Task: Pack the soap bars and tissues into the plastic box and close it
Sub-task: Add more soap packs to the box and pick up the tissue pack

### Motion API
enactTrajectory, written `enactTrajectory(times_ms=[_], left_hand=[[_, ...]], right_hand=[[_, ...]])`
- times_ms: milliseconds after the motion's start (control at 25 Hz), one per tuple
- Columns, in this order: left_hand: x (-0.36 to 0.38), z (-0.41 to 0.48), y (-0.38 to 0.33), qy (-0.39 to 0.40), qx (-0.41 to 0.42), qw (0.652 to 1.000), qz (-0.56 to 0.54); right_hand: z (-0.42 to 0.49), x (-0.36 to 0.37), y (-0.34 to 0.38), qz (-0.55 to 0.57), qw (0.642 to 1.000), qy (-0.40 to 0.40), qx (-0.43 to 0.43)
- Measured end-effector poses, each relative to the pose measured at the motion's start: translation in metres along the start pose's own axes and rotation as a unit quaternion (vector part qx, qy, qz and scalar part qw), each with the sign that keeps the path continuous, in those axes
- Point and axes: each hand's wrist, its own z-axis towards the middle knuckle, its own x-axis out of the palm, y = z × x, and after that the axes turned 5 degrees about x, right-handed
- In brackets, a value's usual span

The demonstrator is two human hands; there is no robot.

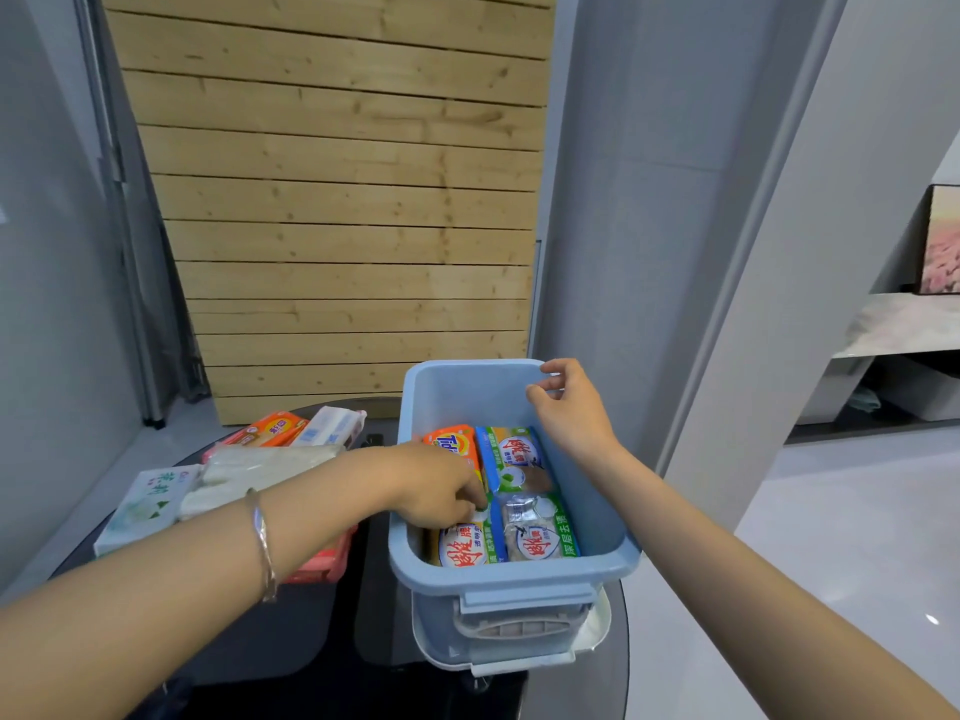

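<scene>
Left hand (441,491) on soap bar (467,545), box (519,576) open

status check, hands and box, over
Left hand in blue box on soap bars. Right hand on far rim. Tissues still outside.

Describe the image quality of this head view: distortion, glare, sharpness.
Head view: wide-angle bending curves the grey wall edge on the right; a small glare spot on the glossy floor; soap bars in the blue box read fairly sharp; the left hand looks slightly soft.
</scene>
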Motion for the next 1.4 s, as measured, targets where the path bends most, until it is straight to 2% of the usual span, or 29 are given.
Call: enactTrajectory(times_ms=[80, 200, 280, 360, 440, 520, 680, 840, 960, 1080, 1240, 1400], left_hand=[[0.002, 0.001, -0.003, 0.020, -0.020, 0.998, 0.051], [0.001, 0.001, -0.007, -0.020, -0.025, 0.998, 0.053], [0.000, -0.010, 0.002, -0.092, -0.005, 0.995, -0.023], [0.002, -0.028, 0.021, -0.182, 0.012, 0.970, -0.159], [0.007, -0.053, 0.049, -0.259, 0.008, 0.932, -0.252], [0.015, -0.076, 0.085, -0.300, -0.025, 0.907, -0.293], [0.046, -0.118, 0.152, -0.305, -0.119, 0.878, -0.349], [0.083, -0.134, 0.191, -0.278, -0.156, 0.895, -0.312], [0.100, -0.128, 0.208, -0.245, -0.134, 0.908, -0.313], [0.112, -0.115, 0.225, -0.226, -0.131, 0.914, -0.310], [0.118, -0.108, 0.237, -0.229, -0.103, 0.928, -0.276], [0.118, -0.111, 0.231, -0.282, -0.091, 0.914, -0.278]], right_hand=[[-0.002, 0.001, 0.000, -0.014, 1.000, 0.003, -0.004], [-0.007, -0.002, 0.004, -0.013, 1.000, 0.002, -0.011], [-0.013, -0.005, 0.009, -0.024, 0.999, 0.007, -0.026], [-0.020, -0.004, 0.016, -0.048, 0.997, 0.043, -0.048], [-0.034, 0.006, 0.030, -0.051, 0.988, 0.126, -0.069], [-0.048, 0.023, 0.050, -0.062, 0.972, 0.200, -0.103], [-0.062, 0.078, 0.095, -0.124, 0.926, 0.317, -0.165], [-0.055, 0.141, 0.108, -0.294, 0.845, 0.414, -0.167], [-0.037, 0.171, 0.103, -0.384, 0.808, 0.426, -0.138], [-0.025, 0.191, 0.094, -0.399, 0.793, 0.448, -0.110], [-0.020, 0.205, 0.083, -0.431, 0.772, 0.443, -0.148], [-0.021, 0.199, 0.085, -0.386, 0.798, 0.437, -0.154]])
